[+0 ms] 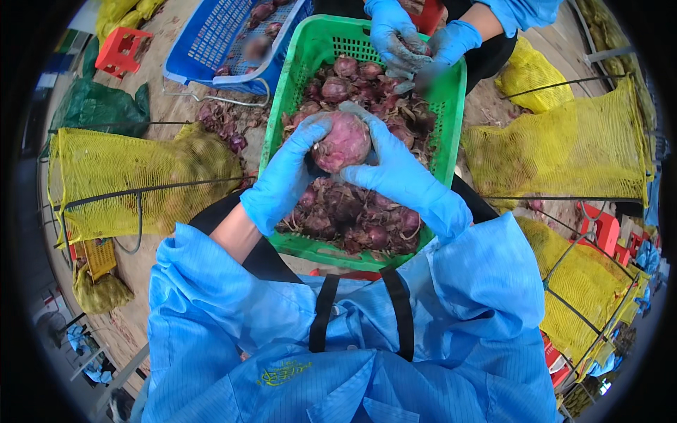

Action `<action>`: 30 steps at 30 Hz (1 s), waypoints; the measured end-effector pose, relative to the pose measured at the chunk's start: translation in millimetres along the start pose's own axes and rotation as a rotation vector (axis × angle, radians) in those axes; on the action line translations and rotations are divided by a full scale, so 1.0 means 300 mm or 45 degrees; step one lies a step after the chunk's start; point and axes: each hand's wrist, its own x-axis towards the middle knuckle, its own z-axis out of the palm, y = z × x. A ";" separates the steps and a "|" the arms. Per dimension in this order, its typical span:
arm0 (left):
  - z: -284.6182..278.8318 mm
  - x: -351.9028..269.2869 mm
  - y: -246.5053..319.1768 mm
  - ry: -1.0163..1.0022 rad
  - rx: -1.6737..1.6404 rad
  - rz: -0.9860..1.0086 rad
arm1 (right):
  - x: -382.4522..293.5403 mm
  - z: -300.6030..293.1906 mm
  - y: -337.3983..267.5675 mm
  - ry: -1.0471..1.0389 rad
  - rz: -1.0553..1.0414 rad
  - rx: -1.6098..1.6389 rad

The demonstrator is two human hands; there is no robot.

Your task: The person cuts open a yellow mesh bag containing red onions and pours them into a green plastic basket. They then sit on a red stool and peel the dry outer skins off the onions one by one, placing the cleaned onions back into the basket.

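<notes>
A large red onion (342, 141) is held up between my two hands over a green plastic crate (458, 132). My left hand (288, 166), in a blue glove, grips the onion's left side. On its right side, the thumb and fingers of my gloved right hand (394, 164) curve around it. Beneath them the crate is filled with red onions (336, 90) and loose dry skins (346, 203). Part of the heap is hidden behind my hands and the onion.
Across the crate, a co-worker's gloved hands (402, 45) hold an onion. A blue crate (177, 63) with several onions stands at upper left. Yellow mesh bags on wire frames flank me, one left (148, 174), one right (560, 148). A red stool (122, 51) stands farther left.
</notes>
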 end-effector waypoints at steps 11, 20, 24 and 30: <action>-0.036 0.041 -0.114 0.061 0.012 0.224 | 0.034 0.016 0.069 0.185 -0.037 0.147; -0.003 -0.009 -0.054 -0.153 -0.127 0.153 | 0.015 -0.020 0.012 0.048 -0.106 0.050; 0.009 -0.031 -0.018 -0.227 -0.078 0.115 | 0.005 -0.022 -0.017 -0.024 -0.149 0.040; 0.019 -0.056 0.016 -0.250 -0.094 0.030 | -0.014 -0.035 -0.064 -0.139 -0.159 0.080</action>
